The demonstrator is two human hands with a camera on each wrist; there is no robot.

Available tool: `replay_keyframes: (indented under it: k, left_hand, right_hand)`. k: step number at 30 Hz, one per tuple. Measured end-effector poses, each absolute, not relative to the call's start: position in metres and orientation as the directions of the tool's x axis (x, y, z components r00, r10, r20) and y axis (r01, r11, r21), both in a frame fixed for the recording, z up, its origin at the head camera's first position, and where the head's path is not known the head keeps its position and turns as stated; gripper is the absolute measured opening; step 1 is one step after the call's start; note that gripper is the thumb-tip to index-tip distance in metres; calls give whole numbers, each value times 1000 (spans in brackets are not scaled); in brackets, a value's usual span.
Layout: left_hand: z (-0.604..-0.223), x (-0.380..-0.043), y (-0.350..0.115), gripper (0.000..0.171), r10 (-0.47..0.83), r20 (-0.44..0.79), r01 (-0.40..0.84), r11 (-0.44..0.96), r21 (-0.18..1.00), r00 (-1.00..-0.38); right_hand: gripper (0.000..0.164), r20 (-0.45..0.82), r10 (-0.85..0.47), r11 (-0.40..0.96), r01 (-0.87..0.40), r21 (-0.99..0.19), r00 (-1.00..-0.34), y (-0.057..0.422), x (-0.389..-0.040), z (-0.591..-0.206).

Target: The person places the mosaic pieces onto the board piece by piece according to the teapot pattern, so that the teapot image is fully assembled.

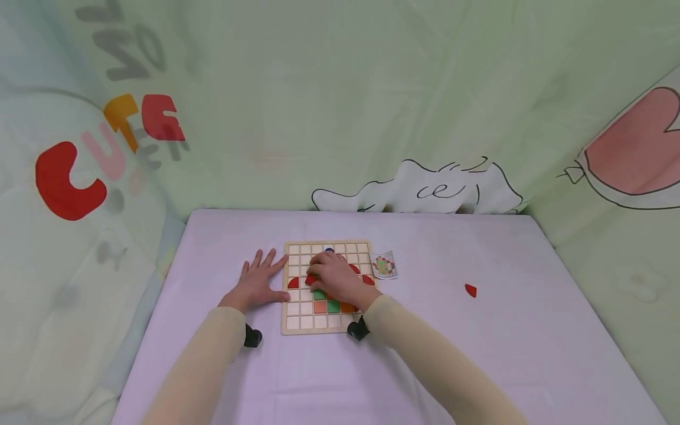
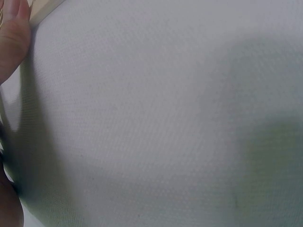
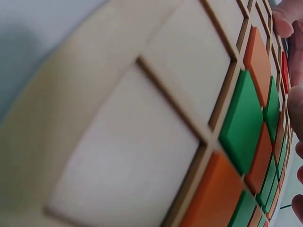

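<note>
A wooden grid board (image 1: 293,328) lies on the table, with green and orange square tiles and red quarter-circle pieces in its cells. My right hand (image 1: 340,278) reaches over its middle and pinches a red piece (image 1: 310,279) between thumb and fingers; the hand hides part of the board. Spread beside the board, my left hand (image 1: 255,286) has its thumb and index finger at the left edge. In the right wrist view, green tiles (image 3: 242,123) and orange tiles (image 3: 215,191) sit next to bare cells. The left wrist view catches only the left thumb (image 2: 13,45) and cloth.
A small printed pattern card (image 1: 383,265) lies at the board's right edge. Farther right on the lilac tablecloth (image 1: 425,330) is a loose red quarter-circle piece (image 1: 471,290). One blue piece (image 1: 329,250) shows near the board's top. Printed curtains (image 1: 297,118) stand behind and beside the table.
</note>
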State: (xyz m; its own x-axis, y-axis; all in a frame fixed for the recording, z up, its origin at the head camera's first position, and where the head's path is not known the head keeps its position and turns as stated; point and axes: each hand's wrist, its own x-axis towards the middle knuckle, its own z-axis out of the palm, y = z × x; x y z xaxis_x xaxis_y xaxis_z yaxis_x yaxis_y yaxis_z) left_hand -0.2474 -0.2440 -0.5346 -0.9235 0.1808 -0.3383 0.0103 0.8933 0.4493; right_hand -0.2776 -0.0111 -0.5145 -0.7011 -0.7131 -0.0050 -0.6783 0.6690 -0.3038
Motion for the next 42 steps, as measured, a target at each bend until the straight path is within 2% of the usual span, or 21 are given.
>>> replay_keyframes:
  k: [11,26,34,42]
  left_hand:
    - [-534,-245,-242,103,186,-324,28,900,436,-928]
    - [-533,-246,-240,103,177,-322,20,900,435,-930]
    - [-535,-246,-243,103,182,-315,27,899,438,-932]
    - [-533,-246,-243,103,188,-323,28,897,441,-928]
  right_hand:
    - [37,-100,-691,714,-653,-255,-716,-24,-275,-516]
    - [33,-59,-700,701,-668,-250,-712,-27,-271,-512]
    - [20,-36,-663,724,-629,-285,-747,-21,-272,-513]
    - [20,-41,-660,728,-626,-279,-750,-18,-270,-515]
